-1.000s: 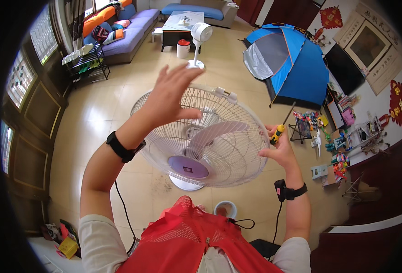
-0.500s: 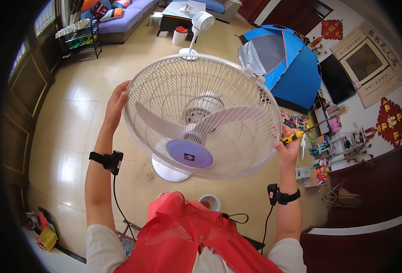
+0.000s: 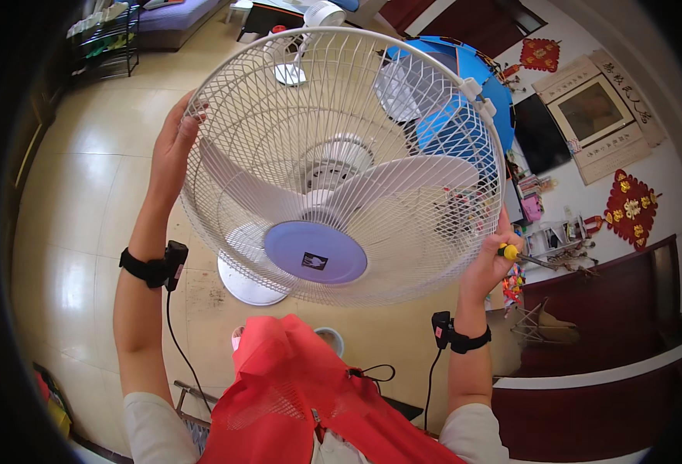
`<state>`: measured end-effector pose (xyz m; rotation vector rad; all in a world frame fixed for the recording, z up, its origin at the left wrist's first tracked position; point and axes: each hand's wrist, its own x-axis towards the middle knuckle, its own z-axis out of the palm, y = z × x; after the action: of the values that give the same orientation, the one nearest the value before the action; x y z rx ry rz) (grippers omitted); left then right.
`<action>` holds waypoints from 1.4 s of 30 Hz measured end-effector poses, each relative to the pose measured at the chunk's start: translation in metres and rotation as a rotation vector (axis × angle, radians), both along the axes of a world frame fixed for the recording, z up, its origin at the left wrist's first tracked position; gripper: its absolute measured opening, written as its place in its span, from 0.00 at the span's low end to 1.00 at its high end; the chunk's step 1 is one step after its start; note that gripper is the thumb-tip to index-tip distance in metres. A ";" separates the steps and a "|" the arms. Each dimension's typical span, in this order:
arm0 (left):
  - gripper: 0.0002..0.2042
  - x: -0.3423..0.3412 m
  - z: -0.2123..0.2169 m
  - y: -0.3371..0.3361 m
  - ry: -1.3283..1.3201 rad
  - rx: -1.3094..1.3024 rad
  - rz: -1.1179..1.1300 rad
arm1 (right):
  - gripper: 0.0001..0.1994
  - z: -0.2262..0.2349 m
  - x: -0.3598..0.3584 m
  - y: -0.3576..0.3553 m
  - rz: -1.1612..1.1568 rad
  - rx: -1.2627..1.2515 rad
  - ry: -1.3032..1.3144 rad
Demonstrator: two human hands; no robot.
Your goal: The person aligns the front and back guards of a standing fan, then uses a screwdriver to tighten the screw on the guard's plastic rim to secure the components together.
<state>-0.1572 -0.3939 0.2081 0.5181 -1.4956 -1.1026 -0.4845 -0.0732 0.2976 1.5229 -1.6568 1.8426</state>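
A white electric fan stands in front of me, its wire grille enclosing pale blades and a purple round centre badge. My left hand is closed on the grille's left rim. At the right rim, my right hand is against the grille, with its fingers wrapped round a screwdriver. The screwdriver has a yellow and dark handle, and its shaft points right and slightly down. Some right fingers are hidden behind the rim. A clip sits on the grille's upper right edge. The fan's round white base shows below.
Another white fan stands farther back, partly behind the grille. A blue tent is behind at right. Small coloured items and a folding stool line the right wall. Near my feet is a bucket. Cables hang from both wrist straps.
The fan head looms larger and higher in view, with both hands still at its rim. The screwdriver has swung from pointing up and right to slightly downward. The whole view has shifted.
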 end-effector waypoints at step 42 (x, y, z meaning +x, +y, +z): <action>0.28 -0.001 0.024 0.004 0.071 0.057 -0.012 | 0.36 0.007 -0.004 0.000 -0.006 0.062 -0.142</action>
<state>-0.1586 -0.3899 0.2319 0.5048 -1.4107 -1.1647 -0.4885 -0.0736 0.3041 1.4393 -1.7934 1.9548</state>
